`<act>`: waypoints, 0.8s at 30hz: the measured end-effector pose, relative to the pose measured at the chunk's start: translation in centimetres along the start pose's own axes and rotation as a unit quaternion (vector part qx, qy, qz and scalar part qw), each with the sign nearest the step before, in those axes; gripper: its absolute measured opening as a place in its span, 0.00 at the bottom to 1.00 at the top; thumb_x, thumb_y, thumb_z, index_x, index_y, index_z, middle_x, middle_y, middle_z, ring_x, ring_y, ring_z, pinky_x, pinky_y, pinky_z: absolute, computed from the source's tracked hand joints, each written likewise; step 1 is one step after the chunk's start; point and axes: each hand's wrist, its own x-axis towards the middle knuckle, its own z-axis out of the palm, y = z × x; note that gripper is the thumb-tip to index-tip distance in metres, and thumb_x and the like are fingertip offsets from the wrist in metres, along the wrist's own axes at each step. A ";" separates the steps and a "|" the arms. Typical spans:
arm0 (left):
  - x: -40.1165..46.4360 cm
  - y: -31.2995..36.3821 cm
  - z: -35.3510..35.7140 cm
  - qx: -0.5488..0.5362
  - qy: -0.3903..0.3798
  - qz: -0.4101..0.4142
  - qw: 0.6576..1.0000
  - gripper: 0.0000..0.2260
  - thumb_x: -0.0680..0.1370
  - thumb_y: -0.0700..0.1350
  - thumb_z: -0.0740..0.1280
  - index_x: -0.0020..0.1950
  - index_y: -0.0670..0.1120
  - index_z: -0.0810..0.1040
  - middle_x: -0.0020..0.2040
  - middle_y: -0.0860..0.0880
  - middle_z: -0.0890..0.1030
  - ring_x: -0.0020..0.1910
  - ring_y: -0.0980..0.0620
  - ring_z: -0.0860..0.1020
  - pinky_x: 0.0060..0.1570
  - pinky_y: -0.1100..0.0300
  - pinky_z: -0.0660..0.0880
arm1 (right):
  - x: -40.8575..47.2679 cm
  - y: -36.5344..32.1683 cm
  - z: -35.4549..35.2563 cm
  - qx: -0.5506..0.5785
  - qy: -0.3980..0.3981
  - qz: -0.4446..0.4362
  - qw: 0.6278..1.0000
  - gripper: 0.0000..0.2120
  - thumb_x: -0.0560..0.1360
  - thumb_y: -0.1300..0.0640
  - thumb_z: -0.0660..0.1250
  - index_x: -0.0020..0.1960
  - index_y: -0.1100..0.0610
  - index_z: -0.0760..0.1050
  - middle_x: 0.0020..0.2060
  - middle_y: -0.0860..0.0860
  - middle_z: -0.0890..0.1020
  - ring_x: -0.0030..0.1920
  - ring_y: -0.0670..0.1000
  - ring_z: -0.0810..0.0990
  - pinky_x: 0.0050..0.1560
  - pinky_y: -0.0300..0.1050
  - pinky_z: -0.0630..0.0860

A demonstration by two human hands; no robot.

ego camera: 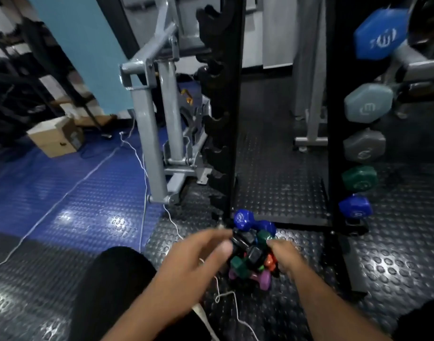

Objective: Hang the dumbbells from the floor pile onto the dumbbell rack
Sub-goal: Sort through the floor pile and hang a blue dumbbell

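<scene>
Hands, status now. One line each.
Left hand: open, fingers reaching to the dumbbell pile, gripping nothing clearly.
Right hand: at the pile's right side; blurred, grip cannot be told.

Both bare forearms reach forward and down; left hand point(203, 252) has fingers loosely extended, right hand point(284, 257) curled, blurred.
</scene>
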 end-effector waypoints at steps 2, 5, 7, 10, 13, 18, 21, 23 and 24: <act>5.5 -1.8 1.4 0.062 -0.012 -0.018 0.998 0.16 0.83 0.60 0.66 0.68 0.56 0.82 0.53 0.62 0.86 0.52 0.65 0.83 0.46 0.73 0.72 | -1.5 -1.6 0.6 0.009 0.015 -0.002 1.000 0.11 0.79 0.50 0.69 0.48 0.57 0.84 0.45 0.56 0.88 0.48 0.56 0.86 0.56 0.56 0.82; 13.2 -7.3 3.2 0.138 -0.059 -0.076 0.986 0.17 0.85 0.58 0.65 0.69 0.50 0.82 0.59 0.51 0.86 0.58 0.53 0.83 0.48 0.67 0.71 | -1.9 -2.8 2.0 -0.011 0.028 -0.019 0.999 0.11 0.81 0.50 0.69 0.58 0.55 0.82 0.49 0.52 0.85 0.47 0.50 0.82 0.45 0.43 0.76; 15.8 -10.4 4.0 0.155 -0.068 -0.106 0.980 0.19 0.85 0.58 0.65 0.70 0.48 0.81 0.61 0.46 0.85 0.62 0.47 0.82 0.58 0.60 0.75 | -1.4 -3.0 3.1 -0.044 0.039 -0.027 0.998 0.17 0.81 0.47 0.69 0.64 0.56 0.81 0.52 0.52 0.84 0.50 0.52 0.81 0.51 0.46 0.77; 18.6 -13.2 5.3 0.144 -0.062 -0.129 0.979 0.21 0.84 0.59 0.65 0.70 0.46 0.80 0.61 0.44 0.85 0.63 0.44 0.81 0.60 0.57 0.75 | -1.5 -3.6 4.6 -0.075 0.049 -0.040 0.995 0.18 0.82 0.47 0.68 0.66 0.57 0.79 0.56 0.55 0.83 0.54 0.55 0.80 0.58 0.48 0.76; 20.7 -15.9 7.3 0.174 -0.089 -0.146 0.970 0.22 0.84 0.60 0.65 0.69 0.46 0.80 0.62 0.43 0.84 0.63 0.42 0.81 0.55 0.59 0.72 | -1.6 -4.7 5.2 -0.132 0.071 -0.057 0.987 0.21 0.83 0.46 0.67 0.69 0.57 0.78 0.61 0.57 0.82 0.60 0.58 0.79 0.57 0.47 0.72; 22.0 -20.4 10.2 0.179 -0.085 -0.166 0.966 0.21 0.83 0.60 0.65 0.69 0.48 0.79 0.63 0.43 0.83 0.63 0.41 0.81 0.59 0.55 0.76 | 0.5 -3.6 5.4 -0.141 0.070 -0.061 0.986 0.21 0.80 0.47 0.70 0.68 0.58 0.79 0.57 0.55 0.82 0.52 0.53 0.77 0.55 0.46 0.74; 22.4 -22.0 10.9 0.175 -0.076 -0.185 0.964 0.24 0.83 0.61 0.65 0.75 0.49 0.74 0.70 0.43 0.74 0.65 0.39 0.79 0.67 0.47 0.77 | 1.3 -3.2 5.8 -0.156 0.065 -0.058 0.984 0.26 0.78 0.43 0.71 0.72 0.55 0.76 0.64 0.54 0.81 0.61 0.56 0.80 0.62 0.51 0.77; 23.1 -22.6 11.2 0.171 -0.060 -0.186 0.966 0.25 0.83 0.59 0.66 0.77 0.50 0.71 0.71 0.43 0.70 0.65 0.38 0.79 0.67 0.45 0.77 | 1.9 -2.6 6.2 -0.163 0.064 -0.061 0.983 0.29 0.77 0.42 0.72 0.73 0.54 0.76 0.65 0.54 0.80 0.65 0.57 0.79 0.65 0.52 0.76; 23.3 -22.8 11.5 0.172 -0.059 -0.186 0.966 0.26 0.83 0.59 0.66 0.78 0.50 0.69 0.71 0.43 0.68 0.64 0.38 0.79 0.67 0.45 0.77 | 2.2 -2.3 6.2 -0.165 0.066 -0.060 0.982 0.30 0.75 0.41 0.72 0.73 0.54 0.76 0.67 0.55 0.79 0.66 0.57 0.78 0.66 0.52 0.75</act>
